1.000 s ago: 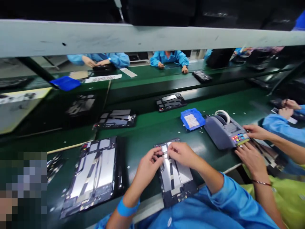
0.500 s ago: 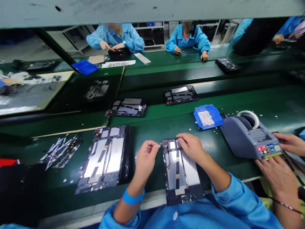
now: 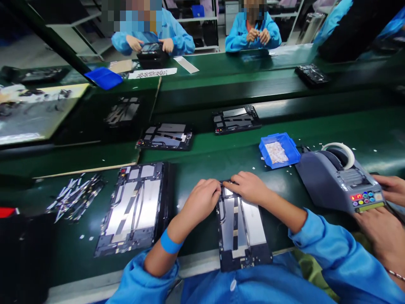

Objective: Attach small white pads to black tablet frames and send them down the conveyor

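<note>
At 12 o'clock edge of tablet, left hand & right hand press fingertips down, pinning something small; can't tell what.

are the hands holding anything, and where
Neither lifts anything: the left hand and right hand press on the far end of the open black tablet chassis lying flat.

Bare green bench shows between the big open tablet shell at lower left and the small blue tray of white bits. At right, a grey tape machine and another person's hand block the way.
</note>
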Available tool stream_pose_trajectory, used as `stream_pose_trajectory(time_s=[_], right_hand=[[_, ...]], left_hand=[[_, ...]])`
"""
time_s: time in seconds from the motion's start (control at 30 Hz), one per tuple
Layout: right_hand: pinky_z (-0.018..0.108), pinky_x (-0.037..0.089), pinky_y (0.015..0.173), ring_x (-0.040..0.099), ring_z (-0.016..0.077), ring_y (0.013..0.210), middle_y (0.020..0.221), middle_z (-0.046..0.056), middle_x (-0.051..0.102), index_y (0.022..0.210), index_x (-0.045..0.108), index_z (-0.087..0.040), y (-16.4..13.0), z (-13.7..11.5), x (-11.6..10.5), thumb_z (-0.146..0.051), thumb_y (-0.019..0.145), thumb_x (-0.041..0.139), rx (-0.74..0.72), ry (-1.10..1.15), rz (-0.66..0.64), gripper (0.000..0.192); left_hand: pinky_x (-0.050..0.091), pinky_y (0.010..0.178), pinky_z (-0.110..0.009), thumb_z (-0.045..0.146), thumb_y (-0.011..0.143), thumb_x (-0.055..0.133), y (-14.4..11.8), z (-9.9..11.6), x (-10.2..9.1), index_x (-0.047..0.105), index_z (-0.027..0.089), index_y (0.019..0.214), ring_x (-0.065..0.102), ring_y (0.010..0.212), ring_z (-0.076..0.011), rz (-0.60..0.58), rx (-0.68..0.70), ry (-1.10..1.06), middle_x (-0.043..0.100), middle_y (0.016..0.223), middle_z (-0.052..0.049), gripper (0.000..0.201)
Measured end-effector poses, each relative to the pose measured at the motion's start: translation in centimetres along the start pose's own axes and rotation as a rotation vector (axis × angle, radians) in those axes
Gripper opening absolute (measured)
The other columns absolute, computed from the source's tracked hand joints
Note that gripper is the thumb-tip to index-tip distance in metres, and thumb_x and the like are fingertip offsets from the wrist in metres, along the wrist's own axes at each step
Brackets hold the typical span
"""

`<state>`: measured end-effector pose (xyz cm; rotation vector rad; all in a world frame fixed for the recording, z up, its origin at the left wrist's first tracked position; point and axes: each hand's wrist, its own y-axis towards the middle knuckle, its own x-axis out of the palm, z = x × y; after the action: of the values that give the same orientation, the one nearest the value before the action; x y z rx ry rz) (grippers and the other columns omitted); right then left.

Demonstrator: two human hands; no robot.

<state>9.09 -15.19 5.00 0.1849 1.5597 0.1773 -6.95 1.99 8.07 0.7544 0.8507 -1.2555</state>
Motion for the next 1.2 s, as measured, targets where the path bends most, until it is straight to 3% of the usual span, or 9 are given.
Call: stream_pose_trajectory(time_s=[0.17,0.37,0.7,1.2], right_hand=[[0.034,0.034,0.070,0.047,0.0224,0.089,0.102,0.009,0.063,0.132,0.065,-0.021,0.3,-0.1,-0.3,-0.022,0.106,0.051,-0.002,-0.010,-0.041,0.030],[0.032,0.035,0.071,0.047,0.0229,0.093,0.104,0.009,0.062,0.134,0.063,-0.022,0.6,0.5,-0.6,-0.022,0.106,0.049,-0.032,0.026,-0.088,0.030],[0.033,0.035,0.068,0.046,0.0228,0.093,0.101,0.008,0.061,0.129,0.066,-0.024,0.6,0.7,-0.3,-0.018,0.105,0.050,-0.021,0.031,-0.094,0.029],[0.032,0.035,0.069,0.046,0.0225,0.092,0.100,0.009,0.060,0.123,0.067,-0.021,0.6,0.8,0.0,-0.017,0.104,0.050,-0.032,0.084,-0.055,0.026]], left_hand=[[0.044,0.088,-0.042,0.018,0.097,0.048,-0.5,0.4,-0.3,0.064,0.024,0.088,0.059,0.096,-0.0294,-0.032,0.019,0.080,0.073,0.104,-0.010,0.019],[0.045,0.089,-0.041,0.019,0.093,0.052,0.2,0.5,-0.7,0.064,0.024,0.087,0.060,0.094,-0.0274,-0.001,-0.057,-0.094,0.071,0.097,-0.008,0.014],[0.046,0.082,-0.038,0.017,0.092,0.049,3.2,0.2,-0.1,0.063,0.022,0.083,0.060,0.087,-0.0265,-0.088,-0.144,-0.024,0.065,0.085,-0.008,0.018],[0.046,0.079,-0.038,0.019,0.093,0.047,3.5,0.4,0.6,0.062,0.022,0.082,0.058,0.086,-0.0267,-0.061,-0.181,0.034,0.065,0.084,-0.009,0.019]])
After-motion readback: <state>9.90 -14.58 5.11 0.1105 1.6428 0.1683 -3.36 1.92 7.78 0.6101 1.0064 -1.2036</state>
